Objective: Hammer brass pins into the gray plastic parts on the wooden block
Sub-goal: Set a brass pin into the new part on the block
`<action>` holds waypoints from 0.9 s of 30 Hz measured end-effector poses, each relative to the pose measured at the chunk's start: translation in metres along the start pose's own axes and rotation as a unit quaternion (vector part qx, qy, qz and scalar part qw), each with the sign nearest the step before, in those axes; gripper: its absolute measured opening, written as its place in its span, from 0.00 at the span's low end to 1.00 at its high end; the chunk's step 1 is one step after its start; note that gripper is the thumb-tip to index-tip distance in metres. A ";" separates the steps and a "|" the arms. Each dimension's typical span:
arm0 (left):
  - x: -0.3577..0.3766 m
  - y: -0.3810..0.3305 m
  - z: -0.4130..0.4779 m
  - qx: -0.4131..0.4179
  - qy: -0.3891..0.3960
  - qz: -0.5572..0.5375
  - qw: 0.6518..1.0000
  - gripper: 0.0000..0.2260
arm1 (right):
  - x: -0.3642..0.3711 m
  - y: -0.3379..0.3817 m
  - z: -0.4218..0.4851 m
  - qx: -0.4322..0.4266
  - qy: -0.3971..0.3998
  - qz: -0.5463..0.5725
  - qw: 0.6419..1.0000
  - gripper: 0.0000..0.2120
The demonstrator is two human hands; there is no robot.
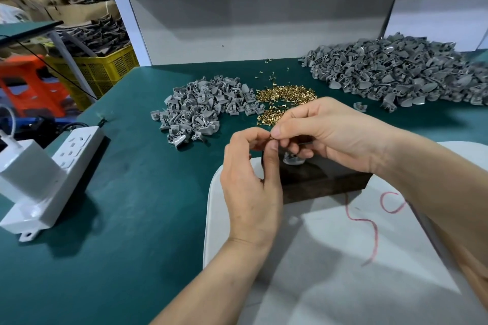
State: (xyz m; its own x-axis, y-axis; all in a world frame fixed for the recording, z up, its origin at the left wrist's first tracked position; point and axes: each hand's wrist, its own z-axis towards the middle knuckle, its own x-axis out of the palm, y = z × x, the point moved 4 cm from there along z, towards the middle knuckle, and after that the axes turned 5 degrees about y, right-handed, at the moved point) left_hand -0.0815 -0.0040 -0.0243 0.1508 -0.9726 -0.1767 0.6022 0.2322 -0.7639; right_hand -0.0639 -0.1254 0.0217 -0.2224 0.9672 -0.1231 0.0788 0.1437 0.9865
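— Where is the pin?

— A brass pin (271, 136) shows only as a small glint where the two hands meet. It is held in the air above the left end of the wooden block (324, 182), clear of the wood.

— Who has hold of it?

— Both. The right hand (332, 134) reaches in from the right with forefinger and thumb closed on it, and its other fingers (298, 152) curl loosely underneath. The left hand (250, 187) comes up from below, thumb upright and forefinger bent over, with their tips pressed to the same spot. Most of the pin is hidden between the fingertips.

— And the piece it goes into?

— A pale gray part (293, 160) sits on top of the block, just under the right hand's curled fingers. I cannot tell whether they touch it.

— What else is around?

— The block rests on a white pad (330, 258) on the green bench (132, 192). Behind the hands lies a heap of brass pins (286, 93), with a small heap of gray parts (200, 105) just to its left and a much bigger heap (396, 74) far off to the right. A white power strip (52, 179) with a charger (23, 163) plugged in lies at the bench's left edge.
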 end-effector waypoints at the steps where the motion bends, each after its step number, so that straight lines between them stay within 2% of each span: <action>1: 0.000 0.000 0.000 0.005 -0.001 0.001 1.000 0.08 | -0.001 0.000 0.000 -0.002 0.000 -0.001 1.000 0.04; 7: -0.001 -0.001 0.001 0.027 0.002 0.005 1.000 0.04 | -0.003 0.001 -0.002 -0.012 -0.012 -0.003 1.000 0.03; 12: 0.002 -0.002 0.000 -0.006 0.027 0.001 1.000 0.07 | -0.007 0.003 -0.004 -0.033 -0.028 -0.015 0.999 0.06; 17: 0.006 0.000 0.000 -0.042 0.061 0.038 0.997 0.10 | -0.006 0.003 -0.006 -0.033 0.018 0.049 0.998 0.04; 23: 0.003 0.001 0.001 -0.032 0.038 0.046 0.998 0.03 | -0.010 0.001 -0.006 -0.020 0.008 0.073 0.997 0.06; 27: -0.002 0.007 0.003 -0.073 0.008 0.020 0.997 0.09 | -0.016 -0.002 -0.006 -0.010 -0.008 0.103 0.995 0.04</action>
State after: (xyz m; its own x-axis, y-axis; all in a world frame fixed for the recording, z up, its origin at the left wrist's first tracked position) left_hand -0.0748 -0.0008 -0.0275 0.1583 -0.9630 -0.2181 0.4758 0.2679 -0.8378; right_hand -0.0665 -0.1429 0.0225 -0.1884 0.9789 0.0793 0.1008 -0.0611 0.9930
